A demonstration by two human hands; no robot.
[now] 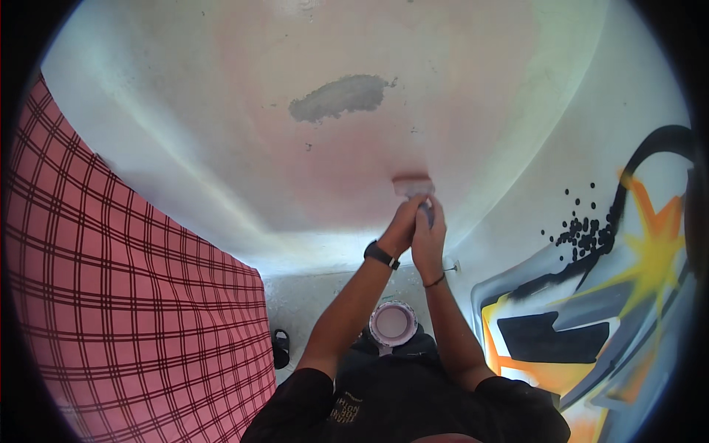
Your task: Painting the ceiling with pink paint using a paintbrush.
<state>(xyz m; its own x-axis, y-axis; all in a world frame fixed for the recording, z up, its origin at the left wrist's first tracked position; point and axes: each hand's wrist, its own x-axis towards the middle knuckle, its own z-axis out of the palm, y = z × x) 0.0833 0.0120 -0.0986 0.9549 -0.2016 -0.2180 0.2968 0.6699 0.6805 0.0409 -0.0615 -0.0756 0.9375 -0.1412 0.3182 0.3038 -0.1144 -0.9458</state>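
My left hand (404, 220) and my right hand (428, 242) come together at the middle of the view, both closed round the blue-grey handle of a wide paintbrush (414, 186). Its broad head, coated in whitish pink, presses against the wall (332, 173) in front of me. That wall is pale with washes of pink, and a rough grey patch (343, 97) shows above and left of the brush. Below my hands, close to my body, stands a round bucket (393, 303) holding pale pink paint, its rim smeared.
A pink cloth with dark checks (140, 273) hangs along the left. Painted graffiti (591, 295) covers the right wall. On the floor (306, 292) by the cloth's edge is a black sandal (281, 348). A small fitting (452, 266) sits low on the right wall.
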